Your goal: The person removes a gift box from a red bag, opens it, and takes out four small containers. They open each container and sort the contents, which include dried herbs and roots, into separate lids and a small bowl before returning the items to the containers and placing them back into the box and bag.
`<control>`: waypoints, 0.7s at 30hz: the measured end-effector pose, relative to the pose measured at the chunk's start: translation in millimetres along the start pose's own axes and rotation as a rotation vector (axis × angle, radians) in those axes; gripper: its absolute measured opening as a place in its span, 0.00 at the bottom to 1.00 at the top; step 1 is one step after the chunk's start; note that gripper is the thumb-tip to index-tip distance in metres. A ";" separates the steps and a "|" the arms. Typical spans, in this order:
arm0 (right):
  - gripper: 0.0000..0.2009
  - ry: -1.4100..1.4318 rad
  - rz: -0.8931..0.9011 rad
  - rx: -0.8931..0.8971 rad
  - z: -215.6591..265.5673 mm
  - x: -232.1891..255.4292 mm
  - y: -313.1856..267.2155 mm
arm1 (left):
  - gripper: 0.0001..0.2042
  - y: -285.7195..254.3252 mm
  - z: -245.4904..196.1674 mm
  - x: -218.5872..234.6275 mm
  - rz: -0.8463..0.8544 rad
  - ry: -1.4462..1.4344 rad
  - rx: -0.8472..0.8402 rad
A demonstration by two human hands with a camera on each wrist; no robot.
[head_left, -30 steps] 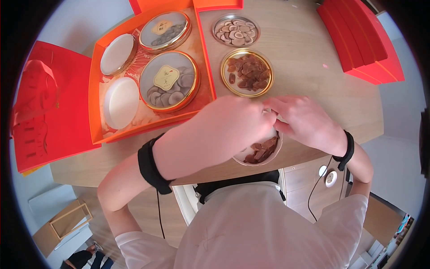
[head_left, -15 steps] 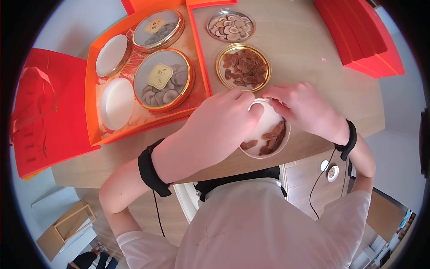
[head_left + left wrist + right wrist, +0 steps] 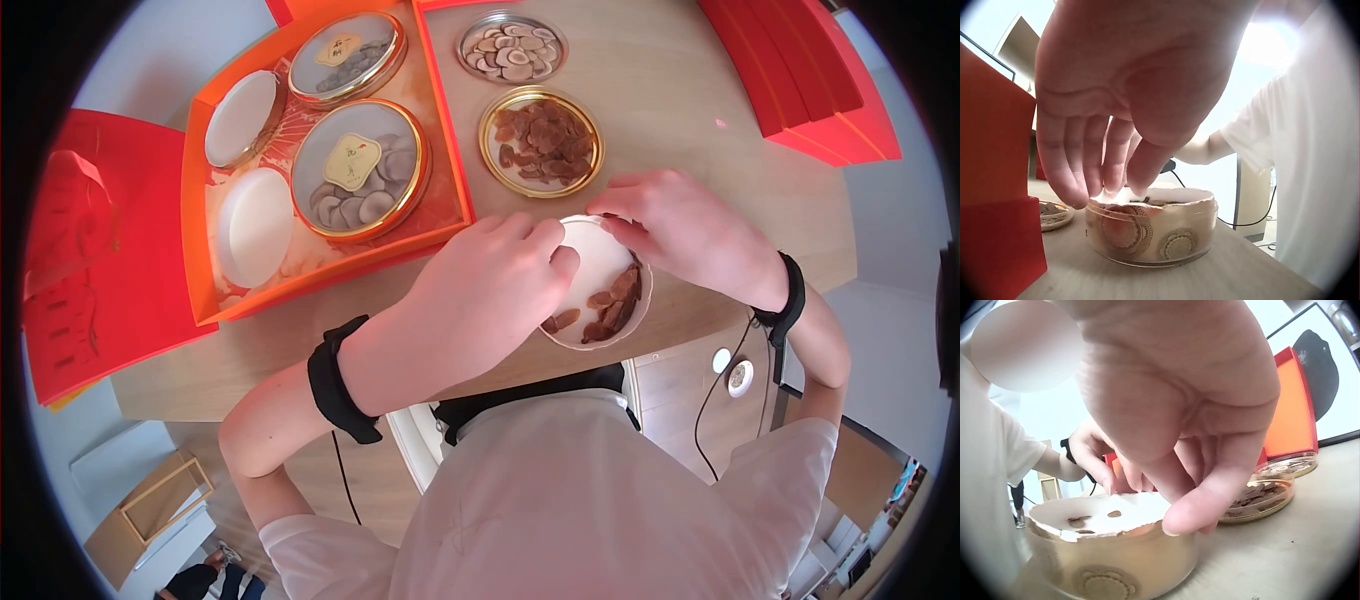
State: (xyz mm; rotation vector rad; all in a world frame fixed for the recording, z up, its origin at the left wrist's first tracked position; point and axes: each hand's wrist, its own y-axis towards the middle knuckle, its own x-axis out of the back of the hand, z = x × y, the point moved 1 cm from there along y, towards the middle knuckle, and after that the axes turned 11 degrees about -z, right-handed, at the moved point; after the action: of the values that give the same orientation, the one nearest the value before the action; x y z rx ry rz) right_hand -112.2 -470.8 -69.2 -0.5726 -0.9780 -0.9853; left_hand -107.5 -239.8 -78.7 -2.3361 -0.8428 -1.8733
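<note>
A round clear tub [image 3: 1154,240] with medallion patterns on its side stands near the table's front edge. Inside it is a white liner [image 3: 597,255] with an uneven edge, and brown dried slices [image 3: 618,305] lie toward the right of its floor. My left hand [image 3: 485,290] pinches the liner's edge on the left, thumb inside and fingers outside in the left wrist view. Across from it, my right hand [image 3: 690,235] pinches the far-right edge between thumb and forefinger. The left hand hides part of the rim in the head view.
Just behind the tub stand a gold-rimmed dish [image 3: 494,165] of brown slices and a clear dish [image 3: 466,60] of pale slices. An orange gift box [image 3: 325,278] with round tins is at left, beside a red bag [image 3: 125,230]. Red boxes [image 3: 800,80] stand back right.
Both hands have drawn apart from where they met over the tub's far rim, baring more of the white interior. The head view has shifted slightly.
</note>
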 end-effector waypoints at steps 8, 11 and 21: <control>0.11 -0.006 0.067 0.109 15.4 6.7 -14.2 | 0.08 1.5 -4.9 4.4 0.096 -0.002 -0.086; 0.16 -0.186 0.262 0.055 20.0 6.1 -20.4 | 0.12 3.0 -6.1 -5.9 0.152 -0.047 -0.104; 0.20 -0.241 0.349 0.057 29.7 8.1 -21.0 | 0.17 8.8 -17.0 -9.5 0.251 0.070 0.048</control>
State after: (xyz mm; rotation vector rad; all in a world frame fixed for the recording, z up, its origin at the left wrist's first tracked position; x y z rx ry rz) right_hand -141.5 -460.9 -48.5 -0.7964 -1.0707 -0.5850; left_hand -120.2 -256.9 -80.1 -2.2141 -0.5508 -1.7985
